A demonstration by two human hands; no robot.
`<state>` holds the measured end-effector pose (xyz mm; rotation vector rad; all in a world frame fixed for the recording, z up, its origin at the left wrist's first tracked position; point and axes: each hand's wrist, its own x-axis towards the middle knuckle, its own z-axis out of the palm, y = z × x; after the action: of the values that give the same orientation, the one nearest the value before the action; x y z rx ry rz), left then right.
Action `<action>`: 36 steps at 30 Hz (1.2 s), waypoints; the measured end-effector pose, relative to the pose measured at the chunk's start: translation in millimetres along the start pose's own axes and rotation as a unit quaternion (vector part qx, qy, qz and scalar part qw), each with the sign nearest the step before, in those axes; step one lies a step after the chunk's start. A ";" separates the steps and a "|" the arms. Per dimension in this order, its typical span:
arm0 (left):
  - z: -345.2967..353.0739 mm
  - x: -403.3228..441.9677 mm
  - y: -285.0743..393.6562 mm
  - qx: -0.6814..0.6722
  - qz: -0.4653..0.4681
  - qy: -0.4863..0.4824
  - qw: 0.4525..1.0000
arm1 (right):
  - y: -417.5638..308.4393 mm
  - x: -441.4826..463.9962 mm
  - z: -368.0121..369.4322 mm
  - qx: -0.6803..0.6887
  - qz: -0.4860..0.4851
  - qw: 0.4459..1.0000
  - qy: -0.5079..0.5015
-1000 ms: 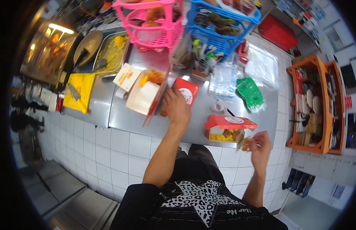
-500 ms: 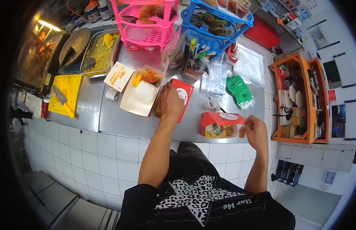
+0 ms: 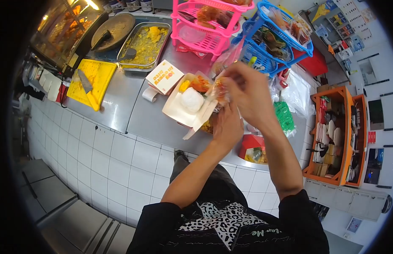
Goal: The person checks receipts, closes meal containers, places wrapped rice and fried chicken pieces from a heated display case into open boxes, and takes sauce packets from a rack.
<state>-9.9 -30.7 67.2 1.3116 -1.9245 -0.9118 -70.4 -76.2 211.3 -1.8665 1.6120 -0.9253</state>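
Note:
My right hand [image 3: 249, 91] is closed in a pinch on a small clear plastic packet with reddish-orange contents [image 3: 220, 90], raised beside the open food box. My left hand [image 3: 227, 126] is just below it, over a box with yellowish food [image 3: 208, 126]; its fingertips are partly hidden behind my right hand. To the left, the open cardboard food box [image 3: 173, 111] holds white rice [image 3: 192, 100], something yellow and a reddish piece of food. A red box with a window [image 3: 253, 149] stands at the counter's front edge, partly covered by my right forearm.
A small printed carton [image 3: 164, 77] and a paper roll [image 3: 150, 94] are left of the food box. Further left lie a knife [image 3: 85, 82] on a yellow cutting board [image 3: 101, 70] and a metal tray [image 3: 124, 66]. Pink [image 3: 207, 42] and blue [image 3: 272, 63] basket racks stand behind.
My right hand has left the red box at the right and moved up and left, now with the packet in it. The view has turned, so the counter appears shifted rightward.

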 end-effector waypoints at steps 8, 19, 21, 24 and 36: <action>-18.8 -25.5 9.0 -0.034 -0.042 -0.083 0.995 | 61.2 105.2 67.7 -0.312 -0.129 0.936 -0.099; 5.9 -34.5 -34.0 -0.198 0.006 0.024 0.980 | 13.7 67.2 -17.5 -0.243 -0.199 0.939 -0.143; 2.3 -21.5 -41.4 -0.240 -0.025 -0.031 0.970 | -13.1 7.0 -75.8 -0.254 -0.188 0.945 -0.083; -6.3 -0.5 -40.6 -0.115 0.025 -0.030 0.993 | -33.1 -79.2 -147.7 -0.229 -0.058 0.959 -0.155; 19.6 29.3 -56.3 0.303 -0.010 -0.039 0.952 | 62.4 -253.1 -130.3 -0.291 0.206 0.917 -0.179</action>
<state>-6.0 -69.6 13.4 1.6481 -2.3632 -0.3818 -226.9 169.5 205.6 -1.7846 2.0580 0.0979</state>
